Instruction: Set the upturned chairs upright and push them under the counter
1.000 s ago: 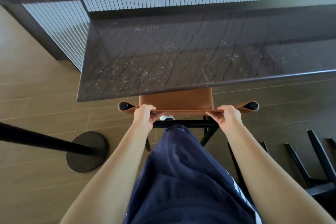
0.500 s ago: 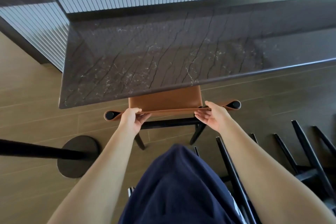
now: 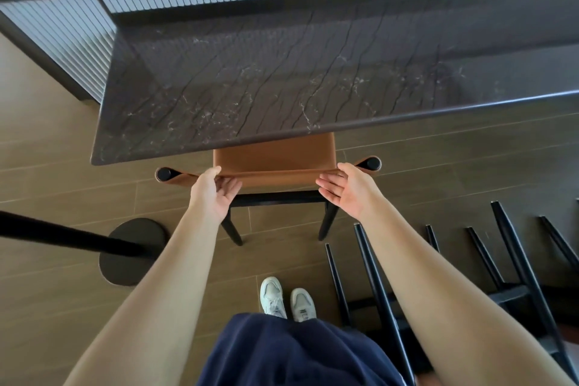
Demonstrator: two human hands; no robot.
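Chair (image 3: 273, 157) under counter (image 3: 282, 78), left hand (image 3: 214, 194) and right hand (image 3: 347, 191) at its backrest

The person wears a dark navy garment (image 3: 291, 354) of soft, matte cloth that lies in loose folds across the bottom of the view. Both forearms are bare, from the lower edge of the view up to the left hand (image 3: 216, 194) and the right hand (image 3: 347, 194). On the feet are pale grey-white trainers (image 3: 272, 294) with white laces and rounded toes.
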